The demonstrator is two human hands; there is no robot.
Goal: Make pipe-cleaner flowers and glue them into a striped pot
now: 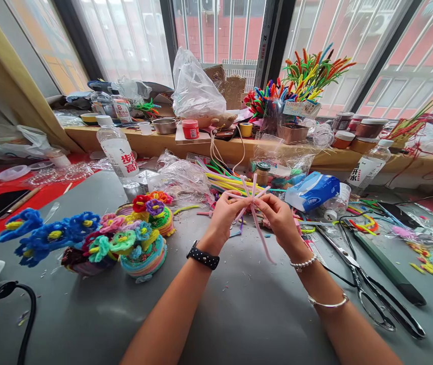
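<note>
Several pale pink pipe cleaners [262,235] cross at one centre like a star, held up above the grey table. My left hand [228,215] pinches them from the left side, with thumb and fingertips pressed together. From the right, my right hand [277,217] pinches the same bundle close to the crossing point. One long strand hangs down between my hands, and others stick up and outward. Beneath and behind my hands lie loose coloured pipe cleaners [235,183], partly covered by my fingers.
Pipe-cleaner flowers [121,241] stand in small pots on the left. Scissors [353,263] and a dark green bar-shaped tool [391,268] lie at right. A blue tissue pack [313,190], a water bottle [115,147] and a small jar [262,173] stand farther back, before the cluttered windowsill [155,143].
</note>
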